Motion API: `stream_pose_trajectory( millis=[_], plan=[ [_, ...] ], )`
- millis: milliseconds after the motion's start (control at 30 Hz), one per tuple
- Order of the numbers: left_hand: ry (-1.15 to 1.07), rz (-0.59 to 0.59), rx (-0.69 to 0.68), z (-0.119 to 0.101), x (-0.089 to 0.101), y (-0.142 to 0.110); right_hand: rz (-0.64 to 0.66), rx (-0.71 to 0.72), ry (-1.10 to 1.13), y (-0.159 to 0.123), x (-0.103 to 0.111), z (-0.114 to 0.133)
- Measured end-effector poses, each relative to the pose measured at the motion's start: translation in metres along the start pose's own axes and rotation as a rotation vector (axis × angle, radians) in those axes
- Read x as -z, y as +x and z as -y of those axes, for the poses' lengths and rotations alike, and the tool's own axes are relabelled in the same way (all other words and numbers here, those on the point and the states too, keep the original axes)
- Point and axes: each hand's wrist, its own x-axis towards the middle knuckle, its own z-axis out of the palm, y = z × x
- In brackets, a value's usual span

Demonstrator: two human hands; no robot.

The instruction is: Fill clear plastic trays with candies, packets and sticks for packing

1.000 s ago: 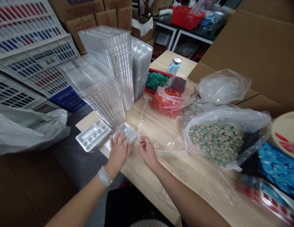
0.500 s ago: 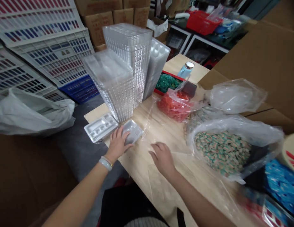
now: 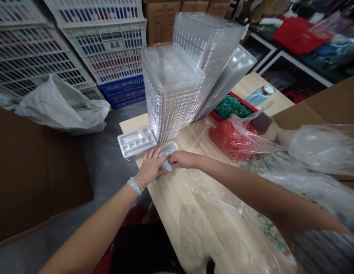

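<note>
A small clear plastic blister tray [image 3: 169, 147] lies on the wooden table. My left hand [image 3: 150, 166] rests over its left edge, fingers stretched and thumb apart along the near side. At the tray's right part is my right hand [image 3: 181, 159], its fingers curled together and pointing down into it. Whatever those fingertips hold, if anything, is hidden. Just left of my left hand sits another moulded tray [image 3: 137, 141], on top of a low pile at the table edge. Tall stacks of clear trays [image 3: 173, 87] rise right behind both hands.
A red bag [image 3: 236, 137], a red bin of green pieces [image 3: 232, 107] and a light blue bottle [image 3: 261, 95] stand on the table [image 3: 205, 220]. Plastic bags [image 3: 325, 148] lie at right. White crates [image 3: 116, 49], a white sack [image 3: 68, 106] and a cardboard box [image 3: 37, 167] are at left.
My right hand has moved left from the bare table to the tray, its fingers now curled. My left hand stays on the tray. The view has turned to the right-hand side's loss, showing more at left.
</note>
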Motion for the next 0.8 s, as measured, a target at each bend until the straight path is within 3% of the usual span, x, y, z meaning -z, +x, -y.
stream_pose_trajectory(
  millis=[367,600,700,800],
  plan=[
    [-0.014,0.007,0.0,0.0,0.003,0.0,0.007,-0.021,-0.087,-0.003,0.008,0.005],
    [-0.034,-0.076,0.033,-0.014,0.002,-0.003,-0.046,-0.048,-0.399,0.002,-0.017,0.041],
    [-0.038,-0.138,0.029,-0.018,0.016,-0.01,-0.039,-0.064,-0.4,-0.001,-0.012,0.056],
    [-0.163,-0.293,0.029,-0.011,0.043,-0.02,-0.131,-0.14,-0.378,-0.038,0.013,0.073]
  ],
)
